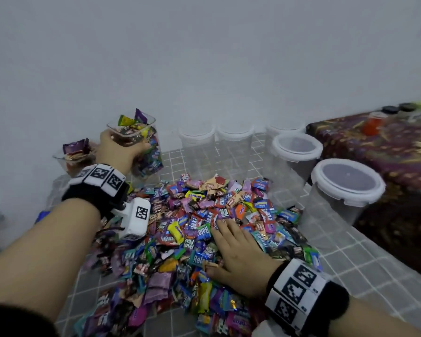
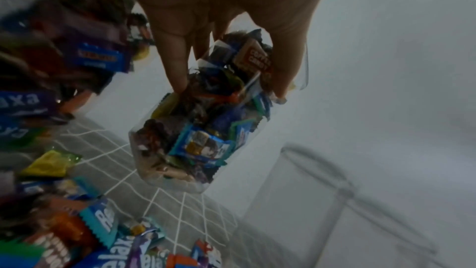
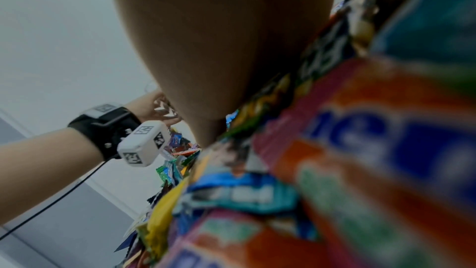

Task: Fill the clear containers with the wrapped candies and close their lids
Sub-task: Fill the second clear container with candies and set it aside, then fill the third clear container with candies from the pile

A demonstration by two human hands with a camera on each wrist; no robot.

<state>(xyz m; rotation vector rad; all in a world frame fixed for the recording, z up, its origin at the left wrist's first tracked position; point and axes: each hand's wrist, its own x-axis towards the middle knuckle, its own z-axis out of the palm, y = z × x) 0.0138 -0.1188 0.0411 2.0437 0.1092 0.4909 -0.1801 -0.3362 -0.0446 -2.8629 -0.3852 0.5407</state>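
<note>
A big pile of wrapped candies (image 1: 199,229) covers the grey grid mat (image 1: 355,268). My left hand (image 1: 118,148) grips the upper part of a clear container (image 1: 148,156) heaped full of candies, with no lid on it, at the back left by the wall. In the left wrist view its fingers (image 2: 175,72) curl round that container (image 2: 195,146). A second filled, lidless container (image 1: 74,156) stands to its left. My right hand (image 1: 232,251) lies flat on the pile with straight fingers; in the right wrist view the right hand (image 3: 219,48) presses on candies (image 3: 360,150).
Several empty clear containers with white lids stand at the back and right: (image 1: 197,142), (image 1: 235,142), (image 1: 297,152), (image 1: 348,186). A dark patterned cloth (image 1: 387,161) at the right carries an orange jar (image 1: 373,124). A white wall closes off the back.
</note>
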